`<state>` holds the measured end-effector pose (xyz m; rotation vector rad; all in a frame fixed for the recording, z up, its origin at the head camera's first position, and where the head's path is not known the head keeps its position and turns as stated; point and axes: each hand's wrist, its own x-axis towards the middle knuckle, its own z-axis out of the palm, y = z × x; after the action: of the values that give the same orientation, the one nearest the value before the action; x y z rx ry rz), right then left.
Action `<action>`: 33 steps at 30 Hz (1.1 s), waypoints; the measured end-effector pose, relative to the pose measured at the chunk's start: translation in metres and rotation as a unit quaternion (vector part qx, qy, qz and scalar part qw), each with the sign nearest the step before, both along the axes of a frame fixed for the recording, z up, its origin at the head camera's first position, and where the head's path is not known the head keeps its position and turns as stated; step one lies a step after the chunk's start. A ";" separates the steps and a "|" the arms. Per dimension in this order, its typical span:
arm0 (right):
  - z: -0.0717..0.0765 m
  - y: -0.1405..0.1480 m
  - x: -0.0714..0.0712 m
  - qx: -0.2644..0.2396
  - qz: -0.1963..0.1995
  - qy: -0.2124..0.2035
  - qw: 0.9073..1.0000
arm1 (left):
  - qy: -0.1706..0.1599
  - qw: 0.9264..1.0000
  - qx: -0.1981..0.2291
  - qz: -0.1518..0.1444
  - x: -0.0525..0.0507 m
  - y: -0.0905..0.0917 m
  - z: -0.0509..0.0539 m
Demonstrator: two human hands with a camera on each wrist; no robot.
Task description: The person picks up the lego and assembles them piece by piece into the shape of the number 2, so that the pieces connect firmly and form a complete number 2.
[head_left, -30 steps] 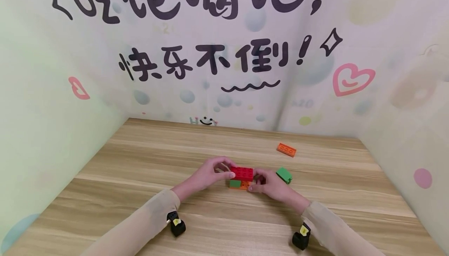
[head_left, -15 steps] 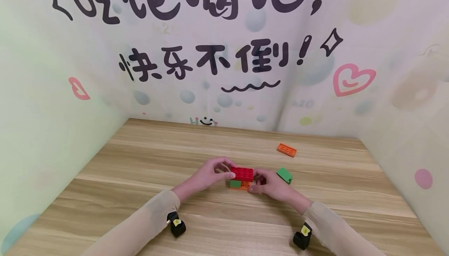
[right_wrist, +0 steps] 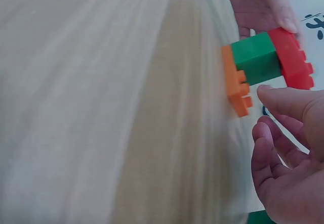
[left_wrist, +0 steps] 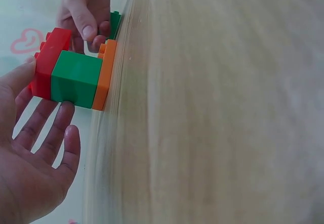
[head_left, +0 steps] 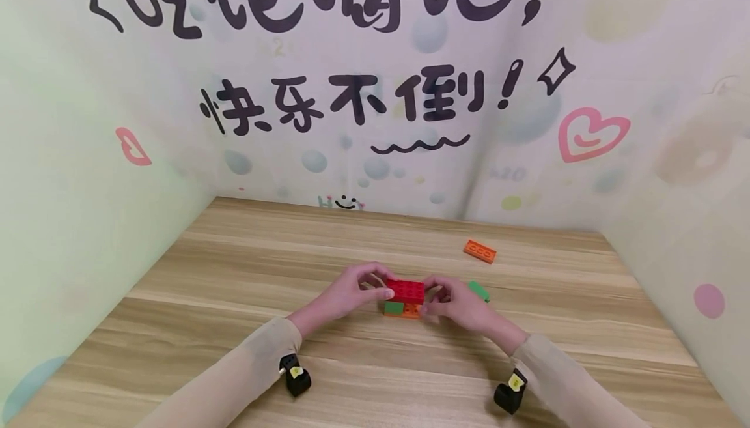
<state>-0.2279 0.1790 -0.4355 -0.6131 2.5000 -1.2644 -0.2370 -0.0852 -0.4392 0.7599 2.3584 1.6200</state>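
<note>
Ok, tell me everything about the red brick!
The red brick is a rectangular block, plastic by its look, with round studs on top. It lies level, studs up, on the green block. Its right end overhangs, leaving a gap above the orange plate. The left grip pinches its other end; whether the right grip touches it is unclear.

A wood-grain table (head_left: 234,252) bears a brick stack (head_left: 404,294), orange plate (head_left: 480,251) and green brick (head_left: 479,290).

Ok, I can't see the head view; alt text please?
A left hand grips a red brick atop a green brick on an orange plate; the right hand, empty, is just right of them. On the wooden table, a second green brick is partly hidden by that hand; a second orange plate lies farther back.
</note>
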 end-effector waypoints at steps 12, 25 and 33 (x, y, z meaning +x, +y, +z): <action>0.018 0.007 -0.007 -0.015 -0.011 0.038 0.999 | 0.002 1.000 0.002 0.002 0.001 0.000 0.001; 0.037 0.028 -0.008 -0.033 -0.036 0.063 0.997 | -0.007 1.000 0.000 0.007 0.002 0.000 0.002; 0.042 0.041 -0.009 -0.033 -0.041 0.086 0.995 | -0.007 1.000 -0.001 0.008 0.002 0.000 0.001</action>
<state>-0.2367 0.2196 -0.3933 -0.6680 2.6565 -1.3826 -0.2354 -0.0852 -0.4386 0.7307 2.3618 1.6238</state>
